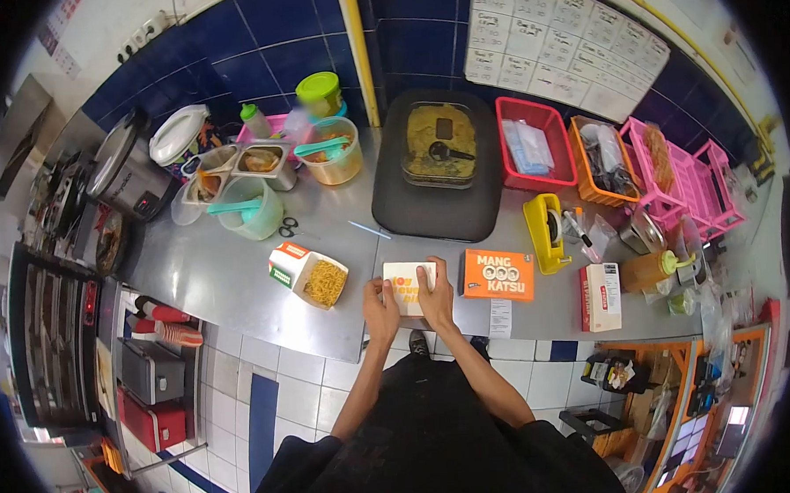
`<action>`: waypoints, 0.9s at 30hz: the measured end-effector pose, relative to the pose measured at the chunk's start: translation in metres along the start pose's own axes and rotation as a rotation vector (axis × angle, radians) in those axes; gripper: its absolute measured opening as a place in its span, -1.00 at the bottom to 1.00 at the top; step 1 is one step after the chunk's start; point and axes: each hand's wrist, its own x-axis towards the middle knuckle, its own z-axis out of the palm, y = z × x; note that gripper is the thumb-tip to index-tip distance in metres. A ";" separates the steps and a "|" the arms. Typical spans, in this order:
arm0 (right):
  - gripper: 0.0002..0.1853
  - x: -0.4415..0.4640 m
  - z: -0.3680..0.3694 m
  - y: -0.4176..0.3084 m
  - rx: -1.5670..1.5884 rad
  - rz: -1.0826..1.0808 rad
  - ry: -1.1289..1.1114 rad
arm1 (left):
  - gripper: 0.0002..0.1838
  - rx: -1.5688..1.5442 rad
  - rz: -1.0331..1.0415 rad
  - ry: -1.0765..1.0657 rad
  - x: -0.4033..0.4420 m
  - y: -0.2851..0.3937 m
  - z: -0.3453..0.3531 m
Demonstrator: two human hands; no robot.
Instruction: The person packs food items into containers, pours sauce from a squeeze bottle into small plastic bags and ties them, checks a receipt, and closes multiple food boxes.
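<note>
Between my two hands is a small white cardboard food box (401, 273) with yellow and orange lettering on top, at the front edge of the steel counter. My left hand (381, 310) grips its left side, thumb up along the top. My right hand (435, 295) clasps the right side, its thumb on the lid. Left of it stands an open takeaway box (324, 282) filled with noodles. An orange "MANG KATSU" box (498, 261) lies to the right, with a paper receipt (500, 319) below it, reaching over the counter edge.
A black tray (393, 207) at the back carries a lidded container (440, 125). Tubs with turquoise utensils, including one tub (257, 219), and scissors (290, 227) are left. A red basket (550, 174), yellow tape dispenser (544, 231), another box (602, 297) and sauce bottle (647, 272) are right.
</note>
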 end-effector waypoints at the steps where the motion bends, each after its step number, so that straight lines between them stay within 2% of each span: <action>1: -0.55 -0.003 -0.010 -0.010 -0.034 -0.065 -0.037 | -0.64 -0.004 0.002 -0.009 0.000 0.022 -0.004; 3: -0.57 -0.008 -0.030 -0.021 -0.053 -0.007 -0.097 | -0.60 -0.163 -0.207 -0.173 -0.002 0.071 -0.016; 4: -0.57 -0.010 -0.038 -0.019 -0.068 -0.026 -0.066 | -0.59 -0.130 -0.112 -0.132 -0.005 0.084 -0.012; 5: -0.57 -0.010 -0.046 -0.017 -0.084 -0.049 -0.033 | -0.59 -0.133 -0.108 -0.142 -0.006 0.085 -0.007; 7: -0.62 -0.012 -0.064 -0.014 -0.020 -0.086 0.048 | -0.64 -0.168 -0.037 -0.280 -0.009 0.089 0.005; 9: -0.65 -0.014 -0.100 -0.013 0.128 -0.095 -0.043 | -0.65 -0.173 -0.020 -0.348 -0.018 0.100 0.020; 10: -0.67 -0.016 -0.119 -0.016 0.125 -0.024 -0.032 | -0.66 -0.174 -0.008 -0.398 -0.024 0.108 0.029; 13: -0.66 -0.027 -0.167 -0.023 0.112 0.029 0.123 | -0.67 -0.210 -0.056 -0.546 -0.044 0.129 0.066; 14: -0.71 -0.030 -0.183 -0.013 0.144 0.107 0.146 | -0.67 -0.210 -0.051 -0.571 -0.055 0.133 0.082; 17: -0.67 -0.050 -0.233 0.006 0.148 0.065 0.251 | -0.66 -0.322 0.085 -0.530 -0.094 0.151 0.135; 19: -0.61 -0.062 -0.277 0.028 0.166 0.081 0.231 | -0.56 -0.224 0.074 -0.545 -0.131 0.174 0.161; 20: -0.60 -0.066 -0.297 0.040 0.255 0.148 0.268 | -0.40 -0.071 0.013 -0.601 -0.148 0.225 0.154; 21: -0.60 -0.069 -0.314 0.051 0.350 0.213 0.298 | -0.40 -0.064 0.023 -0.594 -0.159 0.233 0.169; 22: -0.60 -0.074 -0.331 0.060 0.364 0.203 0.292 | -0.34 -0.053 0.114 -0.638 -0.171 0.239 0.182; 23: -0.60 -0.078 -0.348 0.070 0.478 0.286 0.284 | -0.28 -0.040 0.204 -0.681 -0.183 0.245 0.193; 27: -0.61 -0.078 -0.404 0.104 0.736 0.443 0.250 | -0.25 0.008 0.214 -0.680 -0.228 0.271 0.226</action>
